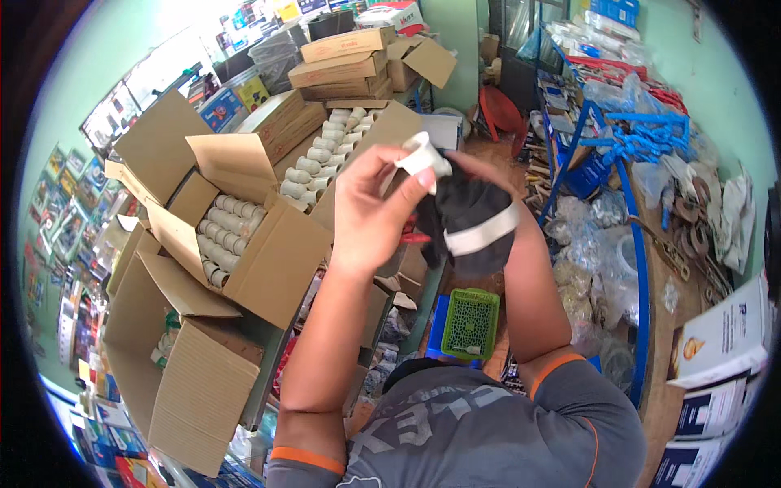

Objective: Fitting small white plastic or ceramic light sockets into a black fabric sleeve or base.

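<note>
At the bottom of the frame sits the person's grey shirt with orange-trimmed sleeves (480, 423), and both forearms rise from it toward the centre. Just above the shirt, low in the middle, a small green perforated plastic basket (470, 323) rests on something blue. The left hand (370, 207), centre frame, is closed with thumb and fingers pinched on a small white plastic pipe fitting (423, 154), raised just above centre. The right hand (480, 175) is mostly hidden behind a black cloth with a white band (472, 220), which it seems to grip; its fingers reach up beside the fitting. To the left of the left hand, an open brown cardboard box (268, 260) holds rows of white cylindrical fittings (228, 232). Farther up, a second open carton (382, 130) is packed with more white fittings (325, 150), and flat closed cartons (342, 61) are stacked at top centre. Along the right edge, a wooden tabletop (663, 325) carries clear plastic bags of hardware (582, 276) and a blue metal rack (626, 138)
</note>
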`<action>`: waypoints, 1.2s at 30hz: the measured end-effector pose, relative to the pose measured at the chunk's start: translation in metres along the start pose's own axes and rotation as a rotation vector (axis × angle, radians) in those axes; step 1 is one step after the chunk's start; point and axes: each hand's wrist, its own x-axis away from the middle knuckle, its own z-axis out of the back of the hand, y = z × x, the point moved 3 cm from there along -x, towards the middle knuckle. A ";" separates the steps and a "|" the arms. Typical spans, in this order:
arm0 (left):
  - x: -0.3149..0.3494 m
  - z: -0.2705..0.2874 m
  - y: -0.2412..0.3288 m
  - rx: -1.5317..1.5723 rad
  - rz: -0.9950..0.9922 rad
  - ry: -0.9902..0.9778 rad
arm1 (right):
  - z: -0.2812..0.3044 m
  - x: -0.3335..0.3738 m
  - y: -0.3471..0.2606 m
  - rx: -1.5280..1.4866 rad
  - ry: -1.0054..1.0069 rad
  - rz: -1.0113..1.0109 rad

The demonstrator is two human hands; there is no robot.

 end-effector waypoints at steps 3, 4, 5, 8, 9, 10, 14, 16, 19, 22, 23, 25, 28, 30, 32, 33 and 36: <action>0.032 0.016 0.019 -0.260 -0.123 -0.159 | -0.033 0.030 0.003 0.291 0.042 -0.272; 0.039 0.018 0.023 -0.327 -0.160 -0.272 | -0.045 0.035 0.006 0.365 0.048 -0.377; 0.045 0.022 0.025 -0.353 -0.150 -0.277 | -0.059 0.045 -0.002 0.399 -0.145 -0.302; 0.061 0.019 0.019 -0.349 -0.069 -0.481 | -0.094 0.067 -0.010 0.425 0.031 -0.074; 0.064 0.017 0.016 -0.305 -0.091 -0.342 | -0.101 0.071 -0.012 0.548 0.108 -0.089; 0.068 0.015 0.012 -0.293 -0.077 -0.237 | -0.105 0.071 -0.015 0.682 0.150 -0.105; 0.085 0.003 0.000 -0.033 -0.005 -0.114 | -0.112 0.076 -0.019 1.113 0.377 -0.189; 0.086 0.005 0.002 0.199 -0.009 -0.036 | -0.114 0.089 -0.018 1.094 0.397 -0.044; 0.069 0.037 0.018 0.253 -0.039 0.244 | -0.108 0.116 -0.011 1.211 0.378 0.011; 0.051 0.066 0.039 0.418 -0.059 0.211 | -0.097 0.144 -0.015 1.077 0.520 -0.055; 0.053 0.066 0.044 0.435 -0.122 0.174 | -0.089 0.146 -0.021 0.745 0.529 -0.073; 0.065 0.056 0.044 0.390 -0.009 0.059 | -0.073 0.149 -0.046 0.352 0.685 0.027; 0.080 0.024 0.036 0.442 0.050 -0.110 | -0.077 0.135 -0.079 0.668 0.540 0.231; 0.097 -0.003 0.028 0.320 0.038 -0.191 | -0.102 0.126 -0.076 1.520 0.368 0.469; 0.109 -0.022 0.026 0.002 -0.208 -0.282 | -0.118 0.120 -0.056 1.038 0.195 0.326; 0.116 -0.027 0.018 0.345 -0.035 -0.194 | -0.121 0.120 -0.053 0.966 0.208 0.324; 0.120 -0.024 0.008 0.338 0.073 -0.286 | -0.122 0.123 -0.054 0.787 0.201 0.318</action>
